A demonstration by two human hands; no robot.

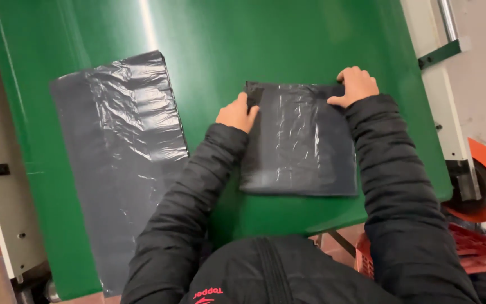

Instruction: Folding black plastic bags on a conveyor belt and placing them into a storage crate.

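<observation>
folded bags (pixel 299 141) on table (pixel 226 39), flat bags (pixel 119 157) left

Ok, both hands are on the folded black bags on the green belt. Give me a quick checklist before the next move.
1. Left hand on the folded stack, left edge: ok.
2. Right hand on its top right corner: ok.
3. Stack edges squared: cannot tell, top left corner looks bunched.
4. Stack fully on the green belt: ok.
5. Flat bag apart from the stack: ok.
6. Flat bag inside the belt edge: cannot tell, sleeve hides its near end.
</observation>
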